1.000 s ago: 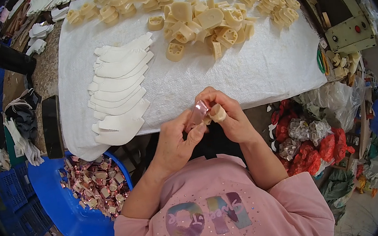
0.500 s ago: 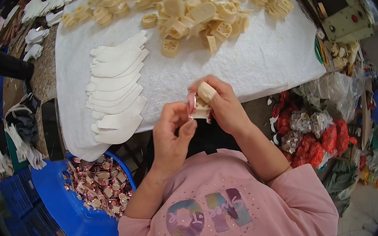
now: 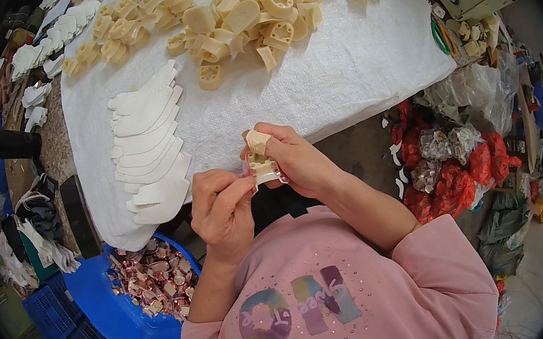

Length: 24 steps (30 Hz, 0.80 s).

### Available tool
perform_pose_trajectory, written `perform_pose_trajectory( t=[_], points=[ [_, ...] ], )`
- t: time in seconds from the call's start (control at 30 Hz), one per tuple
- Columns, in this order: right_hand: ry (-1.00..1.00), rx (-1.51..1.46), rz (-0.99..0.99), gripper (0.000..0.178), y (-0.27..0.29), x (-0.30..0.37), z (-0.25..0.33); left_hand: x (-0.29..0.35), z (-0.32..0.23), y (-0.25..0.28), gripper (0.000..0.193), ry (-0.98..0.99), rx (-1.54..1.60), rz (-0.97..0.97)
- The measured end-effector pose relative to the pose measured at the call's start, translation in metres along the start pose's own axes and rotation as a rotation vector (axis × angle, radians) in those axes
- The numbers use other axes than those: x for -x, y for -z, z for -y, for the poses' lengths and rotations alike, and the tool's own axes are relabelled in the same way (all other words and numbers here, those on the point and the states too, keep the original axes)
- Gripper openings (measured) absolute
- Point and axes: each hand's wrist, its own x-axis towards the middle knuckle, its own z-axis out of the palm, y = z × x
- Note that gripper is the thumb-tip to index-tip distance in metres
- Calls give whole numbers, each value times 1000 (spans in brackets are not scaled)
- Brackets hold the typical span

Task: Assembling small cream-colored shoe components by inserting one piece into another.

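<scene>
In my right hand (image 3: 303, 164) is a small cream plastic block (image 3: 263, 170) with a hollowed face, held in front of my body near the table's edge. A cream cover wraps the right thumb, which presses at the top of the block. Pink shiny film (image 3: 245, 166) shows along the block's left side. My left hand (image 3: 221, 205) is closed in a pinch at that side, its fingertips on the film's edge. What lies between those fingertips is partly hidden. Further off, a pile of similar cream blocks (image 3: 242, 17) lies on the white-covered table (image 3: 316, 91).
Overlapping white curved pieces (image 3: 149, 150) lie in a row on the table's left. A blue basin (image 3: 119, 334) at lower left holds many pink shiny pieces. Red bags (image 3: 451, 186) and clear plastic (image 3: 477, 92) are at the right. A dark phone-like slab (image 3: 80, 215) lies left of the cloth.
My view has shifted, so the table's things sit further left. Both hands still hold the block; the left fingertips have moved down along its left side, and the pink film stands out less.
</scene>
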Motion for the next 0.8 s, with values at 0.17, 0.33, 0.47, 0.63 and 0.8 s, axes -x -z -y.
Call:
perform_pose_trajectory(
  t=[0.17,0.33,0.47,0.63,0.8],
  points=[
    [-22,-28,46,15,-1,-3,-5,1,-1,0,18,-75,-151,-29],
    [-74,-40,65,14,-1,-5,-6,2,1,0,25,-44,-170,-51],
    [-106,-110,165,14,2,-8,-11,2,0,2,26,-58,-164,-57],
    [-166,-169,157,17,-11,-11,-18,6,3,12,26,-67,-175,-54],
    [-72,141,214,28,-23,-12,-16,16,0,43,25,-58,-207,-72]
  ],
)
